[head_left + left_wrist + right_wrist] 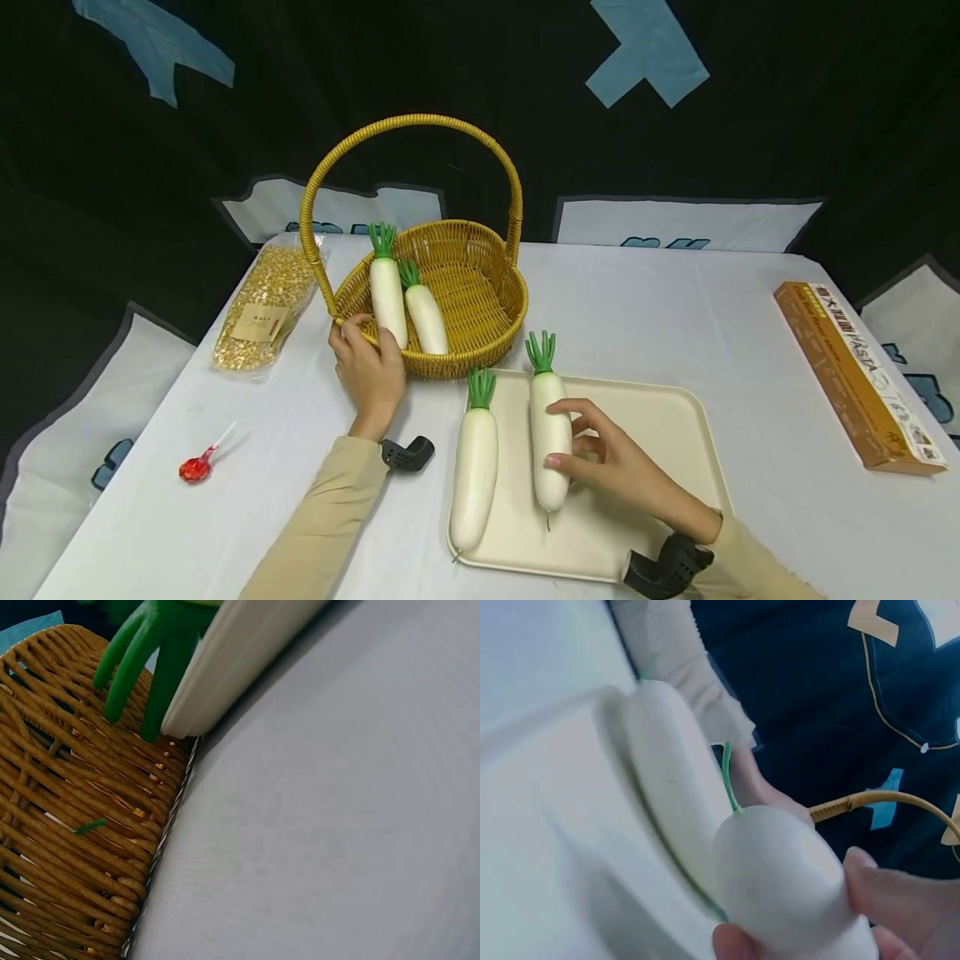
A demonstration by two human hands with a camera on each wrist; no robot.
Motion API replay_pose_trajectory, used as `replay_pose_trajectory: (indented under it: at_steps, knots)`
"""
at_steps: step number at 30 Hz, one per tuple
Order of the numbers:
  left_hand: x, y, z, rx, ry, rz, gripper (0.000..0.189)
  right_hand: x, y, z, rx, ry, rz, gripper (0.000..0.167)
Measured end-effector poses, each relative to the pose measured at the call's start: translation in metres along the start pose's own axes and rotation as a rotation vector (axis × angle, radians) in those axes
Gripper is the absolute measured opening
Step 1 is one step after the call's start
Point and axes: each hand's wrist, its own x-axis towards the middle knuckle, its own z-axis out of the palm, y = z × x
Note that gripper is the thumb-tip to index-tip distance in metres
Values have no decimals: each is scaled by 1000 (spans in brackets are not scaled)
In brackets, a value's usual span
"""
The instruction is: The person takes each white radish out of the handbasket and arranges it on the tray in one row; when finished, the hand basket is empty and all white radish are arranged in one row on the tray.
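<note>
My right hand (611, 454) pinches a white radish (550, 425) with green tops between thumb and fingers, over the beige tray (675, 433). In the right wrist view, the held radish (780, 870) points its thin green root toward the camera. A second white radish (476, 467) lies along the tray's left edge. My left hand (371, 375) grips the near-left rim of the yellow wicker basket (495, 350). Inside the basket, two more radishes, a longer one (387, 300) and a shorter one (427, 321), lean on the near side. The left wrist view shows the basket's woven side (75, 780).
A bag of yellow grains (266, 308) lies left of the basket. Nearer on the left is a red lollipop (197, 469). A pasta box (858, 375) lies at the far right of the white table (637, 308). The basket's tall handle (420, 121) arches upward.
</note>
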Motion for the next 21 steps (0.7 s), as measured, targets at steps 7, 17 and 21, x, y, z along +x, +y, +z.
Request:
replay_pose_trajectory:
  at_steps: [7,17,21]
  knots:
    - [0,2,0,0,-2,3,32,-19,11,10,-79,16,-10,51]
    - [0,-1,1,5,5,13,32,-27,12,21,-233,69,-109,47]
    - [0,-2,0,7,7,17,31,-28,13,25,-293,98,-64,47]
